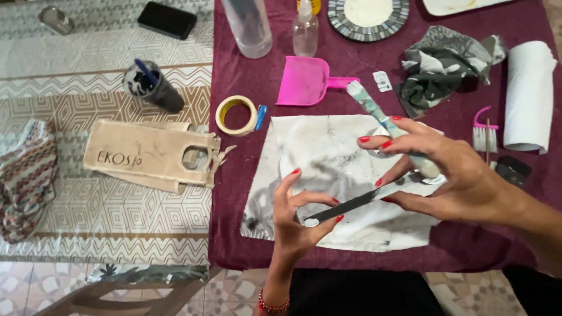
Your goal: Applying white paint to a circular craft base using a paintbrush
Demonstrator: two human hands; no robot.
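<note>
The worktop [363, 257], under a maroon cloth and a patterned beige cloth [117, 210], carries a stained white rag [328, 152], pink plastic dustpan [304, 81], masking tape roll [236, 114], canvas bag [146, 155] and white paper roll [528, 96].

Right hand [451, 175] hides the brush's [374, 114] lower end.

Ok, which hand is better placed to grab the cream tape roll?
Probably left: left hand only pinches the tip of the thin dark flat strip and is nearer the cream tape roll. Right hand, farther off, grips a pale paint-stained handle plus the strip's other end.
</note>
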